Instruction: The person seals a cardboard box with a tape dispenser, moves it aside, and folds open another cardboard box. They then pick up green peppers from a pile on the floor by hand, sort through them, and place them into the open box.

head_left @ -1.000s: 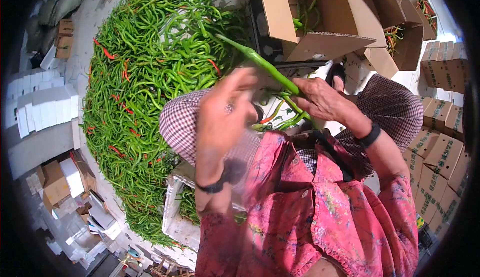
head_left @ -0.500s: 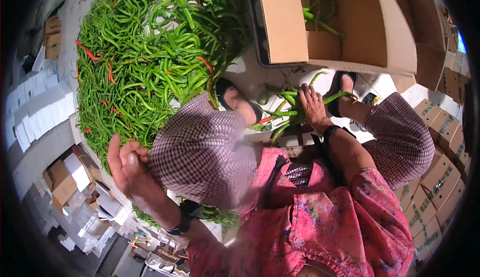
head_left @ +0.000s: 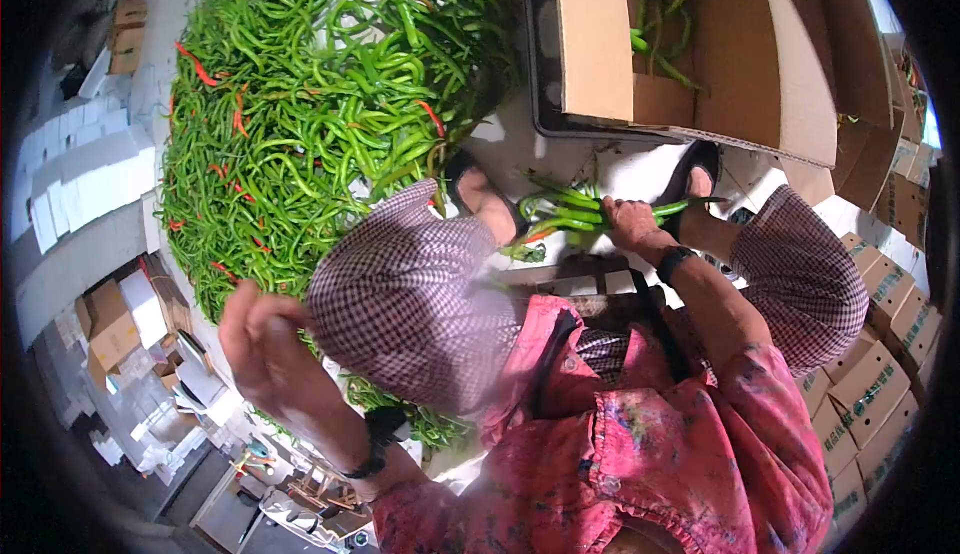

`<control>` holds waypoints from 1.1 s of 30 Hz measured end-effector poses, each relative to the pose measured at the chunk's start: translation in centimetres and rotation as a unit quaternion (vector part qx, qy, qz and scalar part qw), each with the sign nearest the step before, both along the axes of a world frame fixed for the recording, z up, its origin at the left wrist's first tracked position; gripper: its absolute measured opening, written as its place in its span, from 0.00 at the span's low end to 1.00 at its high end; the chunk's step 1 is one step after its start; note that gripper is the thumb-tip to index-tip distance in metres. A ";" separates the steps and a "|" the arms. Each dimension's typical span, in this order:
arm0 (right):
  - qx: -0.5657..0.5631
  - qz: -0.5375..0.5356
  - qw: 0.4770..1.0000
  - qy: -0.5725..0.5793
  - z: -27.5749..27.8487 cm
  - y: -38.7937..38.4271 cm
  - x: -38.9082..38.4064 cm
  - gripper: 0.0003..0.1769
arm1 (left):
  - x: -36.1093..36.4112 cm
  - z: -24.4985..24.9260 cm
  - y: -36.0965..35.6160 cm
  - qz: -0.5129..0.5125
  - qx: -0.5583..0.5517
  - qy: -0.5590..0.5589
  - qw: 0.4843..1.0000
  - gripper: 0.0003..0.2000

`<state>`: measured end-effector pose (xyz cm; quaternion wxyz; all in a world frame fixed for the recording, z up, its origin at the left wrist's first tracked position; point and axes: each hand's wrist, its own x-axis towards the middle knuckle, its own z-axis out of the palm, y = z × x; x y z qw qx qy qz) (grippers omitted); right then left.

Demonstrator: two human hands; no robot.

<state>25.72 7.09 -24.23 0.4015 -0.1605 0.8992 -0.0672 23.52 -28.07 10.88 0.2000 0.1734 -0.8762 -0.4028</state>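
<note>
1. Change: a second ago my hands are raised close together, right gripping a long pepper. Now they're well apart: right hand [head_left: 632, 226] low, to the right of the pile [head_left: 320, 164]; left hand [head_left: 265, 346] out by the pile's near-left edge.
2. Versus half a second ago: right fingers go from spread to curled in; left barely shifts. My read: handling is now at the small bunch, one-handed.
3. Right grip: clenched around green peppers [head_left: 570, 218]. Count unclear, fingers cover the middle.
4. Left grip: released, fingers half-curled, nothing visible in it. Blurry; can't tell if it touches the pile.
5. Gripped peppers: low, right of the pile and apart from it. Several ends poke out of my fist toward the pile, one pokes out away from it.
6. Box [head_left: 598, 44]: right of the pile's far part, few peppers inside, clear of both hands.
</note>
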 end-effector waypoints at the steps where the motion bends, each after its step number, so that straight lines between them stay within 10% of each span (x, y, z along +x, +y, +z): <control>1: 0.000 -0.014 1.000 0.007 2.0 -0.3 -1.0 0.21 | 0.2 0.0 1.3 -0.102 0.114 0.031 0.988 0.18; 2: -0.004 -0.010 1.000 0.014 3.7 -0.2 -1.8 0.22 | 0.5 0.1 2.9 -0.202 0.224 0.059 0.952 0.17; 3: -0.008 -0.006 1.000 0.022 5.5 0.0 -2.8 0.22 | 1.2 -0.1 2.9 -0.278 0.024 -0.143 0.950 0.20; 4: 0.000 0.000 0.999 0.040 8.1 -0.1 -3.5 0.21 | 0.4 0.2 6.5 -0.332 0.091 -0.184 0.921 0.27; 6: 0.006 0.012 0.998 0.063 14.7 -0.6 -4.6 0.18 | -0.3 -3.5 10.7 -0.509 -0.069 -0.083 0.854 0.35; 11: -0.141 0.024 0.962 0.233 26.5 -1.1 -2.3 0.19 | 1.0 -9.6 17.6 -0.499 -0.187 0.084 0.842 0.33; 20: -0.131 0.101 0.811 0.562 44.4 -6.9 0.5 0.26 | 1.1 5.9 10.0 -0.318 -0.369 0.185 0.853 0.25; 23: -0.310 0.176 0.669 0.652 44.8 -5.9 0.6 0.28 | 2.8 11.3 1.3 -0.336 -0.326 0.131 0.874 0.17; 26: -0.418 0.092 0.766 0.480 43.0 -7.5 2.5 0.24 | 9.0 10.3 -7.1 -0.272 -0.218 0.064 0.935 0.25; 31: -0.468 0.051 0.810 0.350 39.4 -7.9 1.4 0.16 | 26.2 3.3 -16.4 0.042 -0.137 -0.364 0.920 0.21; 33: -0.464 -0.010 0.850 0.249 39.0 -8.6 0.7 0.14 | 37.4 -4.2 -22.9 -0.095 -0.256 -0.394 0.877 0.26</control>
